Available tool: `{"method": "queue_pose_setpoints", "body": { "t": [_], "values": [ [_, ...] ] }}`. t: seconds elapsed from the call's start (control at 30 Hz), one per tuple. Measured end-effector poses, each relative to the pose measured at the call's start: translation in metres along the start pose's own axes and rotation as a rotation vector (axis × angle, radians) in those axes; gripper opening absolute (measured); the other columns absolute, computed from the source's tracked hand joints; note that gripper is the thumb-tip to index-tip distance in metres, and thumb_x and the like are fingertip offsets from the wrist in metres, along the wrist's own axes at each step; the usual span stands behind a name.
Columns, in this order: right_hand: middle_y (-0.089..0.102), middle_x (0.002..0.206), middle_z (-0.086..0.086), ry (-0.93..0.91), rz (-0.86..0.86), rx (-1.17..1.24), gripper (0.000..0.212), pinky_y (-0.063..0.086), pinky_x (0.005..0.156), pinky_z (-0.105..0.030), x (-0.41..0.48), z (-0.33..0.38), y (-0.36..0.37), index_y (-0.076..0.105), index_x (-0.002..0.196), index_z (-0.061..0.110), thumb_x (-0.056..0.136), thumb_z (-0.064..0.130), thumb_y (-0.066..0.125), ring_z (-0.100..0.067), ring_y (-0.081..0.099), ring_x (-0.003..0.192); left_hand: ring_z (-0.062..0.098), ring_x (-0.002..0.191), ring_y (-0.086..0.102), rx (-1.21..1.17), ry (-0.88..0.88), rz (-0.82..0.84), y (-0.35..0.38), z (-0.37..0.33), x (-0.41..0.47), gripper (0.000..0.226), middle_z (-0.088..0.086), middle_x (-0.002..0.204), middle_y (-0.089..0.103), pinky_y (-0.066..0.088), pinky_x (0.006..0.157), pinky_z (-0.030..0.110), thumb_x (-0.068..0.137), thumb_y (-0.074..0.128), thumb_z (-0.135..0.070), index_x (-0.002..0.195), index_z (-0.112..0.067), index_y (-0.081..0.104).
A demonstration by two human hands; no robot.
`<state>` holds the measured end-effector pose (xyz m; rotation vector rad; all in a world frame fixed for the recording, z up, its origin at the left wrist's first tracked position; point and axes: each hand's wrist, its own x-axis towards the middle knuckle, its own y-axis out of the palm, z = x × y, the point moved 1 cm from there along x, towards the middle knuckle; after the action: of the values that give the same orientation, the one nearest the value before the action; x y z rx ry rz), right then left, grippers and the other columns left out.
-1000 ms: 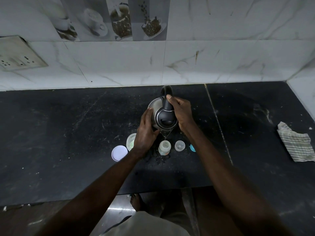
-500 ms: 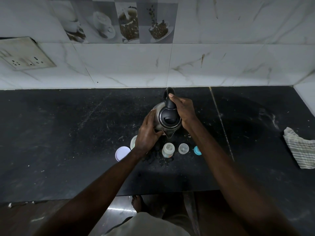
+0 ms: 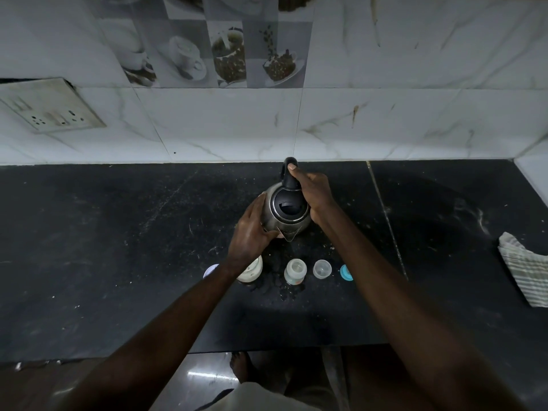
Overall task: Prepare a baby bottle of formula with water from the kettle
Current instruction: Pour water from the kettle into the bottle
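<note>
Kettle (image 3: 287,210) behind bottle (image 3: 294,271); cloth (image 3: 525,268) far right on counter (image 3: 89,232).

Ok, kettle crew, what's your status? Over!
Right grip round kettle handle, left grip pressed on its side. Spout points toward open bottle. Spilled water round bottle, nothing blocking.
</note>
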<state>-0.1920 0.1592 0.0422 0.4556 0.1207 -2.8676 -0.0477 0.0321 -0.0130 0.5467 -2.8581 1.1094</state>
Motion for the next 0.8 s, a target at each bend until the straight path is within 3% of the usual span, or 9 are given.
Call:
{"method": "queue_pose_setpoints", "body": {
  "t": [0.13,0.27,0.4,0.53,0.8],
  "values": [
    [0.074,0.070,-0.006,0.042,0.052,0.014,0.033,0.059,0.060,-0.030,0.011,0.010,0.015,0.075,0.080,0.007,0.088,0.039,0.080,-0.018,0.072,0.063,0.021,0.134,0.057,0.000,-0.026,0.023,-0.012,0.011,0.014,0.106,0.008,0.154,0.051,0.054,0.107,0.039,0.070,0.093,-0.024,0.159,-0.021,0.034],
    [0.074,0.073,-0.006,0.108,0.079,0.020,0.035,0.057,0.053,-0.025,0.023,0.018,0.027,0.072,0.084,0.007,0.088,0.040,0.080,-0.017,0.072,0.060,0.018,0.128,0.062,-0.016,-0.065,0.083,-0.022,0.022,0.029,0.107,0.005,0.152,0.053,0.058,0.101,0.039,0.070,0.092,-0.032,0.159,-0.026,0.033],
    [0.075,0.083,-0.015,0.137,0.095,-0.028,0.046,0.062,0.060,-0.033,0.040,0.022,0.037,0.072,0.087,0.003,0.084,0.047,0.082,-0.027,0.074,0.069,0.018,0.126,0.061,-0.039,-0.064,0.068,-0.028,0.023,0.037,0.103,0.010,0.147,0.058,0.055,0.103,0.034,0.071,0.094,-0.035,0.157,-0.017,0.040],
    [0.076,0.089,-0.020,0.156,0.071,-0.062,0.057,0.064,0.076,-0.045,0.052,0.023,0.042,0.073,0.093,-0.002,0.081,0.053,0.082,-0.032,0.076,0.076,0.018,0.122,0.063,-0.048,-0.061,0.103,-0.032,0.023,0.046,0.101,0.006,0.144,0.061,0.055,0.100,0.031,0.069,0.091,-0.042,0.155,-0.023,0.041],
    [0.074,0.085,-0.014,0.163,0.104,-0.121,0.048,0.061,0.071,-0.034,0.064,0.029,0.050,0.069,0.088,0.003,0.086,0.051,0.078,-0.024,0.072,0.067,0.018,0.121,0.064,0.010,-0.106,0.122,-0.034,0.029,0.054,0.103,0.000,0.143,0.063,0.055,0.100,0.038,0.068,0.086,-0.059,0.155,-0.030,0.040]
  ]
}}
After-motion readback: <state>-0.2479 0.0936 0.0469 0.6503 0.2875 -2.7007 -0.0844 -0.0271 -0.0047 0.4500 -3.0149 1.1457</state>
